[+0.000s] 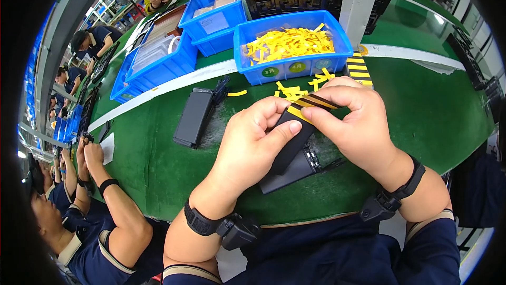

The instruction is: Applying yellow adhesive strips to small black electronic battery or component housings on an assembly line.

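Between both hands is a flat black rectangular case (290, 150), tilted above the table. My left hand (245, 145) is closed round its left side, thumb on the upper face. My right hand (361, 119) pinches a black-and-yellow striped strip (319, 101) at the case's far end. How much of that strip touches the case is hidden by my fingers. Under the held case, another black case (287, 174) with a cable at its end lies on the green table (421, 127). Loose yellow strips (290, 91) lie just beyond my hands.
A blue bin (253, 78) heaped with yellow strips stands ahead, with a striped yellow-and-black stack (360, 70) beside it. Black cases with cables (192, 119) lie left of my hands. More blue bins (163, 71) stand far left. A co-worker's arms (118, 200) reach in at left.
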### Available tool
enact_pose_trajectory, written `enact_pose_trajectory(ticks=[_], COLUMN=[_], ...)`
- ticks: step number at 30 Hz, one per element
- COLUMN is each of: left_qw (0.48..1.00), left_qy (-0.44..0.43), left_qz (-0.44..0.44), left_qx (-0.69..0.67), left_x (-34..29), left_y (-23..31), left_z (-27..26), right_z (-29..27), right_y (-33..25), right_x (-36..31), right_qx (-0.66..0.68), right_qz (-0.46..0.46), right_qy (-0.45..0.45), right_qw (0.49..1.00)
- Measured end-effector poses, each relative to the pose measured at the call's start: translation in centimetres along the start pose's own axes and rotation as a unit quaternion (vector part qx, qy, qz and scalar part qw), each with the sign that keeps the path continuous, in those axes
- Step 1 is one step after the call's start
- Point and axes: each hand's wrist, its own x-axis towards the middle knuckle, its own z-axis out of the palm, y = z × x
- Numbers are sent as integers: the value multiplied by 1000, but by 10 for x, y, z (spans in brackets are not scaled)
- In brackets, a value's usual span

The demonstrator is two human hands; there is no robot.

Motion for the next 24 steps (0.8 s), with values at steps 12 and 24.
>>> enact_pose_trajectory(ticks=[12,24], left_qw=[1000,999], left_qy=[24,19], left_qz=[17,-28], left_qx=[-2,-38], left_x=[-1,2], left_y=[7,7], left_z=[-4,-3], right_z=[-1,-14], right_y=[6,-9], right_x=[6,8], right_qx=[-103,-168], right_qz=[-131,-248], right_qy=[27,47], right_qw=[986,953])
